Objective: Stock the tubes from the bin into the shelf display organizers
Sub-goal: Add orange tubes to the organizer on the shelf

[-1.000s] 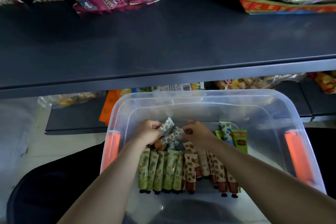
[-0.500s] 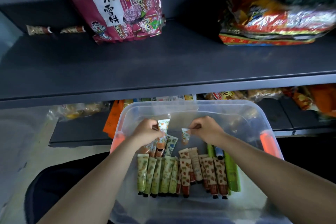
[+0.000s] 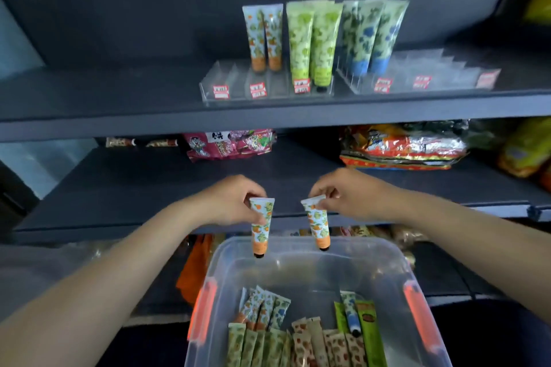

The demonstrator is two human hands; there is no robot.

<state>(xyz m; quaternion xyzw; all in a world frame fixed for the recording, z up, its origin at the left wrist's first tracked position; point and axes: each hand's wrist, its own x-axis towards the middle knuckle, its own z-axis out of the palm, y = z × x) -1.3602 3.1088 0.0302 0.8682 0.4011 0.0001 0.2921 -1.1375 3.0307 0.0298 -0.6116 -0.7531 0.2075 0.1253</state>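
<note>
Nearest, a clear plastic bin point(image 3: 310, 269) with orange handles holds rows of patterned tubes point(image 3: 298, 342) lying flat; their printing is too small to read. Above its far rim, the left hand point(image 3: 229, 202) pinches an orange-capped tube point(image 3: 261, 225) by its crimped end, cap hanging down. The right hand point(image 3: 346, 195) pinches a matching tube point(image 3: 317, 225) the same way. Behind them, a dark shelf carries a pink snack bag point(image 3: 229, 144) with Chinese characters, blurred. On the shelf above, clear organizers point(image 3: 268, 86) with red price tags, unreadable, hold upright orange, green and blue tubes point(image 3: 316, 41).
</note>
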